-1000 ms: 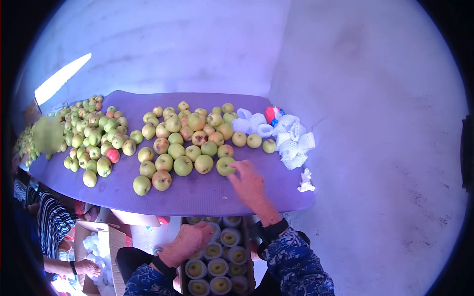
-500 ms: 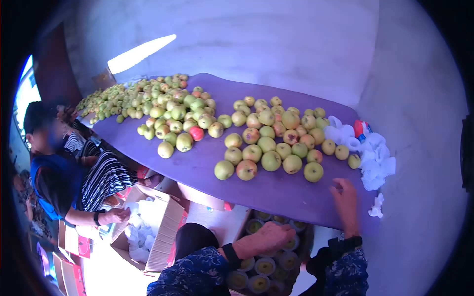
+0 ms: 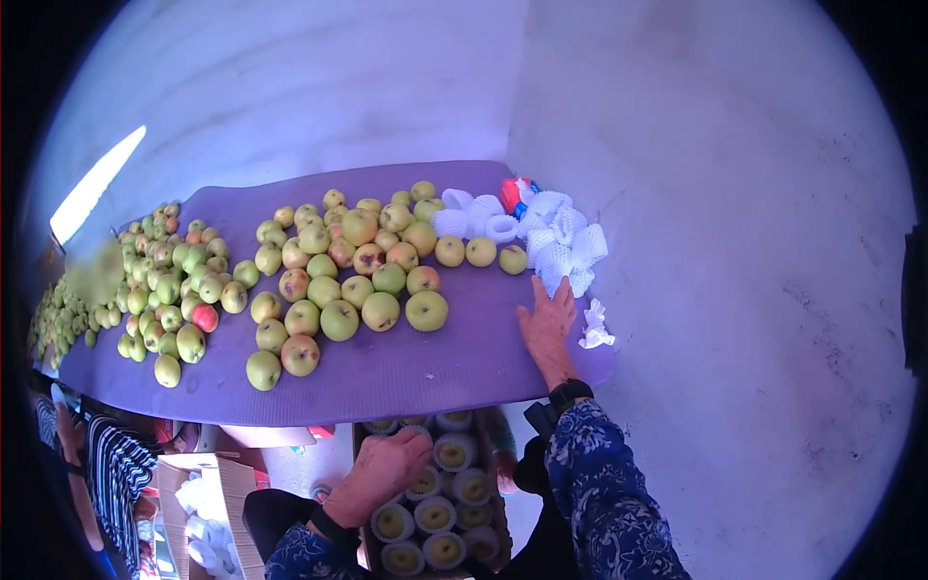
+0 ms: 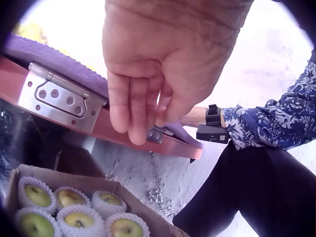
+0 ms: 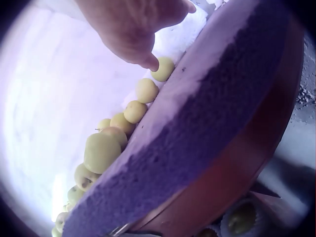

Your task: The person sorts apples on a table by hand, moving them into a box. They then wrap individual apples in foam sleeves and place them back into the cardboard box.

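My right hand [image 3: 548, 324] reaches over the purple tabletop with its fingers extended. Its fingertips are right at the pile of white foam net sleeves [image 3: 557, 259], and no item shows in its grasp. In the head view, my left hand [image 3: 391, 466] hovers above a cardboard box of apples in foam sleeves [image 3: 435, 514]. The left wrist view shows its fingers [image 4: 138, 113] hanging loosely bent, holding nothing. Left of the right hand, a green apple [image 3: 426, 310] sits at the front of a group of loose apples [image 3: 339, 320].
A larger heap of apples [image 3: 174, 280] covers the table's left side. Beside the sleeves lie a red and blue packet [image 3: 518, 194] and crumpled white paper [image 3: 595, 326]. Another carton of foam sleeves [image 3: 232, 512] stands on the floor, near a person's arm [image 3: 77, 464] at the left.
My right hand has moved from the front green apple, which stays on the table, to the foam sleeves. My left hand remains over the box. The head view swung left and back again.
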`<state>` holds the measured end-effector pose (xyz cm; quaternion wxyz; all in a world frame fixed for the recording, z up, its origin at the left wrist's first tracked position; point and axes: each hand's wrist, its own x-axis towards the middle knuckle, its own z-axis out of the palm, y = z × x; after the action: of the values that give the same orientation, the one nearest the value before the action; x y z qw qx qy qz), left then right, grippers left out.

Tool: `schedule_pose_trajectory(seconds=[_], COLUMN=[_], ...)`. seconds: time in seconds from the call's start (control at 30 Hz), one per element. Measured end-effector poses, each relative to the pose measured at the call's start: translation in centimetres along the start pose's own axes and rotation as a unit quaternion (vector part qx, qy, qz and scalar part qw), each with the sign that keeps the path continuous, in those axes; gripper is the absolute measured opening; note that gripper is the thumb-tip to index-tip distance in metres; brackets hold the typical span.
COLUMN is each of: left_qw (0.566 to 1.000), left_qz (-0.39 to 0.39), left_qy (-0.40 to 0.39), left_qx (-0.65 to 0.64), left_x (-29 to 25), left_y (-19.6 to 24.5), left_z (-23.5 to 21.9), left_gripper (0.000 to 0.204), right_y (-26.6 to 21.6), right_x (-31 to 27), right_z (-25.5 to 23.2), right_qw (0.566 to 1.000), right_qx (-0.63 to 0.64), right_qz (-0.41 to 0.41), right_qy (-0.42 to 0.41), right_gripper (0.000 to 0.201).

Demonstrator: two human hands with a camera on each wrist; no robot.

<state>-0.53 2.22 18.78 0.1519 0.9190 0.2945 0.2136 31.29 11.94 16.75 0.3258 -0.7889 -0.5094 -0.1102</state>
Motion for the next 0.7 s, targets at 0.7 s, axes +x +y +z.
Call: schedule_pose_trajectory(seconds=[0.7], left_qw=[0.997], left_qz=[-0.051], left_qy=[-0.05], left_qx=[0.02], left_x=[-1.6], left_y=[-1.0], left_z=[0.3], left_gripper=[0.014], right_y=[2.9], right_x=[0.2], right_z=[-0.1], right_qw=[0.995], right_qx=[-0.058], right_qz=[0.046], right_qy=[-0.068], right_gripper=[0.047])
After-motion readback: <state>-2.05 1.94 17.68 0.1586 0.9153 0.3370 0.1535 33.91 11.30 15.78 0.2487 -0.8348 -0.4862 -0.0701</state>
